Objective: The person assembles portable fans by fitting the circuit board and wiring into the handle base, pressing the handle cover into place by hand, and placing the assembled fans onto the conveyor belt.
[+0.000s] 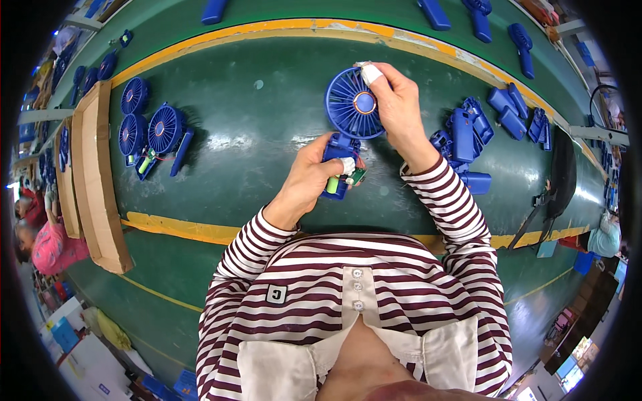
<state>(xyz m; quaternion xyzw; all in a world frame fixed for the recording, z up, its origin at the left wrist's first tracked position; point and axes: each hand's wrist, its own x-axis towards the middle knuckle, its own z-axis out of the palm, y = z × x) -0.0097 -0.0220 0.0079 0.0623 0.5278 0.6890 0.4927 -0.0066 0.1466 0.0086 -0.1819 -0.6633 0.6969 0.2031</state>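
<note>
A blue handheld fan [348,110] is held up over the green table by both my hands. My right hand [401,110] grips the upper right rim of its round grille, with white tape around a finger. My left hand [309,172] is closed around the opened handle [344,148] below, its taped thumb pressing near a light green battery [333,184]. A small green circuit board [358,176] with thin wires hangs out beside the battery. Parts of the handle are hidden behind my left fingers.
Left on the table are several fans [165,128] with exposed batteries, beside a cardboard tray [97,177]. On the right lie piled blue handle shells [463,134] and a black bag with a strap [562,175]. Beyond the yellow edge are more blue fans [523,50]. Other people [57,244] sit farther off.
</note>
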